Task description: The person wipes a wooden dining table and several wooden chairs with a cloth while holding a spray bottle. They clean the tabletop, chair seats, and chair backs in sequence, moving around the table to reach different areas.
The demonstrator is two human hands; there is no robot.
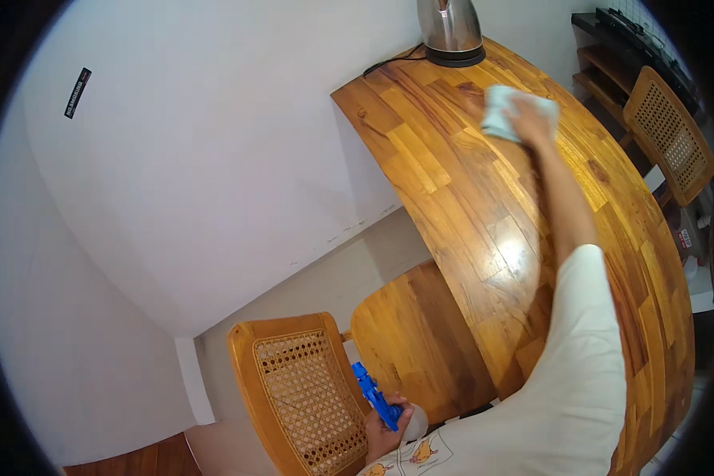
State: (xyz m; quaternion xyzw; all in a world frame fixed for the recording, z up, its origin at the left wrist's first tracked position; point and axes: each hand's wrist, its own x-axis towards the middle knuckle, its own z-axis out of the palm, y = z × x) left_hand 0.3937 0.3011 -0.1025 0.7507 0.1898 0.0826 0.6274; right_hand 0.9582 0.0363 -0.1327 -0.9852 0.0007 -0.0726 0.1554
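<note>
Wooden table (428, 190) takes up most of the right side, with a cane-backed chair (404, 333) at its left edge and another chair (670, 135) over past the opposite edge. Steel kettle (451, 28) sits up at the far end. Pale blue cloth (497, 119) is on the tabletop just short of it, right hand (529, 123) on top — pretty blurry, so can't tell if the fingers grip or just press. Left hand (382, 440) is closed round a spray bottle (379, 401) by the near chair's backrest — blue head sticking up out of the fist.

Glare whitens the tabletop (452, 210); right hand (531, 121) is blurred.
</note>
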